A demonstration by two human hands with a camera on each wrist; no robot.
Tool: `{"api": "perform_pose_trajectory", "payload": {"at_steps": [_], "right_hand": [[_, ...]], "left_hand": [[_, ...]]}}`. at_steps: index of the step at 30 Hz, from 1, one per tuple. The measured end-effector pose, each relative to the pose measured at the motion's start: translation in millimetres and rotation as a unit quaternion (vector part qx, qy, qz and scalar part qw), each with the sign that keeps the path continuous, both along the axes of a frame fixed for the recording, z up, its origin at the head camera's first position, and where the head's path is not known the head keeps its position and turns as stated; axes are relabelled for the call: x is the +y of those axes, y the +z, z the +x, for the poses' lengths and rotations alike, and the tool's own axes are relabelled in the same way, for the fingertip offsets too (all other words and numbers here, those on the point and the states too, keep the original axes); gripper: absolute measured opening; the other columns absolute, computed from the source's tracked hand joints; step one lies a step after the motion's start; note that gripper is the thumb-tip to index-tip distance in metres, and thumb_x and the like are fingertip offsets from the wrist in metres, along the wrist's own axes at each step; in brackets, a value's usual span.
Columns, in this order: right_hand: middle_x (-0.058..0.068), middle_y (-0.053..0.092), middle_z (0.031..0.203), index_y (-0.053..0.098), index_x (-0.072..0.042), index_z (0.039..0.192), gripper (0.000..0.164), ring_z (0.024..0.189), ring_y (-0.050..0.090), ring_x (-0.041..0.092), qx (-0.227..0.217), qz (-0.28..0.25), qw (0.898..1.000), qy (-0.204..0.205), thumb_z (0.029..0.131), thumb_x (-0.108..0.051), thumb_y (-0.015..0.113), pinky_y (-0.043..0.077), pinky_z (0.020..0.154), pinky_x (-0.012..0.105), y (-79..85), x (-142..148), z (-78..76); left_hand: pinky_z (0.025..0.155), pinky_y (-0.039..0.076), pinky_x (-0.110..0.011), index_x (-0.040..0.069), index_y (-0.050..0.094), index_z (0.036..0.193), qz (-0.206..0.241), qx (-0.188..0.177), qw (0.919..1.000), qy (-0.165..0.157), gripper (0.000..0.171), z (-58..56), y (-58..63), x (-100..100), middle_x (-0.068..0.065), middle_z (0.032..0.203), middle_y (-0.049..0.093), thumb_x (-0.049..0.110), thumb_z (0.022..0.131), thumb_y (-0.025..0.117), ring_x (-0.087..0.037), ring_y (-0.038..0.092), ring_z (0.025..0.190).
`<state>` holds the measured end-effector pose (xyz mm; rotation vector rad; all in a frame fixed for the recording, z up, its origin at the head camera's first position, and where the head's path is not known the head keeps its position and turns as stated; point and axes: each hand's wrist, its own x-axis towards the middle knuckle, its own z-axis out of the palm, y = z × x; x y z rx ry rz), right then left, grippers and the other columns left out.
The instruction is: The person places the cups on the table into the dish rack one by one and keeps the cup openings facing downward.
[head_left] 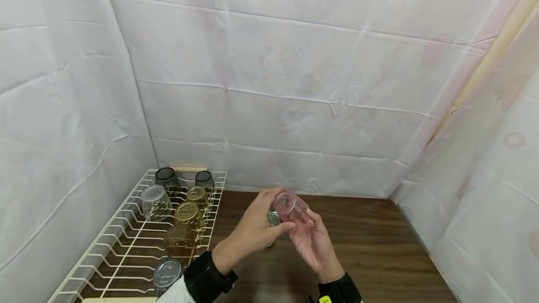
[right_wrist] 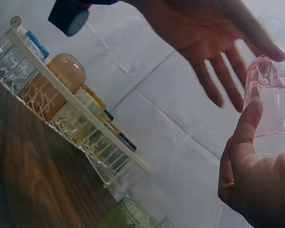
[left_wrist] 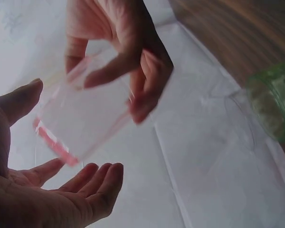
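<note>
My right hand (head_left: 312,247) grips a pink clear drinking glass (head_left: 298,210) above the wooden table. In the left wrist view, thumb and fingers curl round the side of this pink glass (left_wrist: 88,111). Beside it is my left hand (head_left: 251,227), its thumb and fingers spread near the pink-edged end and apart from it in that view. The right wrist view also has the left hand (right_wrist: 204,42) with fingers extended near the glass's thick base. Partly hidden behind the hands, a green glass (head_left: 273,219) stands on the table.
A white wire rack (head_left: 126,247) on the left holds several upturned glasses: dark grey (head_left: 167,177), clear (head_left: 156,204), yellow (head_left: 188,215), amber (head_left: 179,242) and bluish (head_left: 167,273). White sheeting (head_left: 269,116) walls off the wooden table (head_left: 370,233) at the back and both sides.
</note>
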<state>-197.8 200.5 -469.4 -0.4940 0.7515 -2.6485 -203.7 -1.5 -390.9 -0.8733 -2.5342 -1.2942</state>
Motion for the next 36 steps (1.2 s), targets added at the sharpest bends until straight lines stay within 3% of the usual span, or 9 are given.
{"api": "perform_pose_trajectory", "payload": {"at_steps": [8, 13, 25, 32, 36], "right_hand": [[-0.003, 0.057, 0.149, 0.043, -0.017, 0.153, 0.042, 0.134, 0.059, 0.010, -0.003, 0.003, 1.000, 0.004, 0.118, -0.030, 0.024, 0.053, 0.112, 0.024, -1.5, -5.2, 1.3], [-0.001, 0.055, 0.148, 0.037, -0.016, 0.155, 0.041, 0.132, 0.061, 0.012, -0.003, -0.002, 1.000, 0.004, 0.118, -0.030, 0.025, 0.054, 0.110, 0.025, -2.8, -7.0, 1.7], [0.000, 0.054, 0.147, 0.040, -0.018, 0.155, 0.042, 0.125, 0.063, 0.011, -0.006, -0.020, 1.000, 0.014, 0.118, -0.031, 0.023, 0.055, 0.108, 0.023, -8.4, -10.9, 3.2], [0.002, 0.049, 0.161, 0.030, -0.015, 0.167, 0.052, 0.136, 0.059, 0.016, 0.048, -0.014, 0.998, 0.024, 0.119, -0.030, 0.021, 0.052, 0.117, 0.030, -9.8, -13.0, -1.9], [-0.001, 0.051, 0.162, 0.030, -0.017, 0.169, 0.053, 0.141, 0.058, 0.015, 0.063, 0.044, 0.997, 0.007, 0.119, -0.035, 0.024, 0.051, 0.118, 0.032, -7.3, -15.1, -2.3]], "left_hand": [[0.109, 0.057, -0.053, 0.016, 0.047, 0.159, 0.012, -0.010, 0.9998, -0.012, 0.075, 1.0, -2.1, 15.2, -0.013, 0.153, 0.052, 0.021, 0.094, 0.084, -0.032, 0.061, 0.138], [0.108, 0.058, -0.052, 0.015, 0.050, 0.157, 0.019, 0.000, 0.9998, -0.010, 0.070, 1.8, -1.9, 16.8, -0.013, 0.151, 0.053, 0.020, 0.096, 0.083, -0.031, 0.062, 0.135], [0.104, 0.059, -0.048, 0.017, 0.052, 0.156, 0.023, 0.015, 0.9996, -0.011, 0.068, 4.2, -4.6, 15.0, -0.010, 0.148, 0.055, 0.020, 0.095, 0.083, -0.026, 0.064, 0.131], [0.105, 0.058, -0.049, 0.021, 0.051, 0.160, 0.032, 0.019, 0.9993, -0.008, 0.068, 5.4, -3.9, 7.8, -0.012, 0.153, 0.052, 0.023, 0.098, 0.080, -0.030, 0.061, 0.138], [0.106, 0.056, -0.052, 0.027, 0.051, 0.159, 0.051, 0.013, 0.9986, 0.000, 0.070, 7.4, -1.5, 0.5, -0.010, 0.154, 0.052, 0.023, 0.097, 0.081, -0.030, 0.059, 0.140]]}}
